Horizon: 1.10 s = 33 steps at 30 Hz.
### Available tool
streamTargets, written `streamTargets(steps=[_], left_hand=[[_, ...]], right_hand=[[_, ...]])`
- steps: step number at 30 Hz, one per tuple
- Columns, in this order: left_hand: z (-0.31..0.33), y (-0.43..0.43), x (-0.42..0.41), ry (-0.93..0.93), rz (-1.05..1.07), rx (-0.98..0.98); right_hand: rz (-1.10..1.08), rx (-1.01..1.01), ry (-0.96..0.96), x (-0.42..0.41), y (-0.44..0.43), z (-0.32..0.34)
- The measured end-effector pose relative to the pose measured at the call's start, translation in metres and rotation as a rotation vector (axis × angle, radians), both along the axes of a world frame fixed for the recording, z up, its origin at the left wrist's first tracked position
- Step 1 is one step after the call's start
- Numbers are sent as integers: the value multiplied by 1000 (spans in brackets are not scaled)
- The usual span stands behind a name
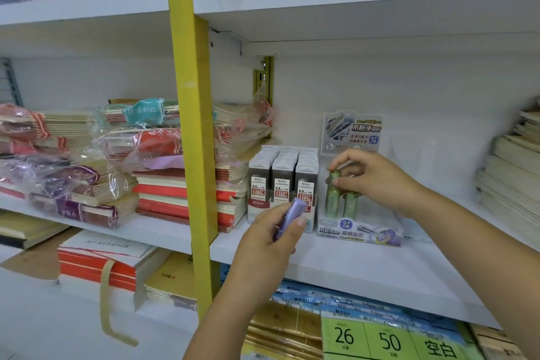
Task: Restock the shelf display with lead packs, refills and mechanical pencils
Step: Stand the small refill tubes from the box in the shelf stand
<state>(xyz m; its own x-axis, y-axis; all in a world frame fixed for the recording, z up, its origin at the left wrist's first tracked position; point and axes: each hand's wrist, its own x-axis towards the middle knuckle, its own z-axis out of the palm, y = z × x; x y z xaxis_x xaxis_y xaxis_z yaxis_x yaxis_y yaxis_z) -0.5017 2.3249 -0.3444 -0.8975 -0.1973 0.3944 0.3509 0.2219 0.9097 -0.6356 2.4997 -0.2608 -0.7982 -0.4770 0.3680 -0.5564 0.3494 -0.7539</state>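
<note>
A clear display stand (361,232) with a printed header card sits on the white shelf (365,269). Two green lead tubes stand upright in it. My right hand (377,178) pinches the top of the left green tube (333,199); the second green tube (350,204) stands just to its right. My left hand (268,240) grips a purple lead tube (287,218) in front of the shelf, left of the stand. Next to the stand, a box of grey 0.5 HB lead packs (282,181) is full, in three rows.
A yellow upright post (193,126) divides the shelving. Stacks of wrapped notebooks (117,161) fill the shelf to the left. More notebook piles (514,172) sit at the far right. Blue and green paper packs (388,336) lie on the shelf below.
</note>
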Motion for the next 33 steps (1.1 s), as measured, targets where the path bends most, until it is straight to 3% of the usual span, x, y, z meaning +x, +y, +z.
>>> streamTargets(steps=[9,13,15,19,25,33], left_hand=[[1,-6,7,-54,-58,6],[0,-6,8,-32,-43,101],[2,-4,8,-20,-42,135],[6,7,9,10,-59,149],[7,15,14,52,-105,303],[7,28,5,128,-115,323]], right_hand=[[-37,75,-136,9,1,-2],[-192,-55,302,40,5,-6],[-131,-105,389,62,8,-14],[102,7,225,85,7,-31],[51,-167,93,85,21,-35],[98,-87,55,87,41,-32]])
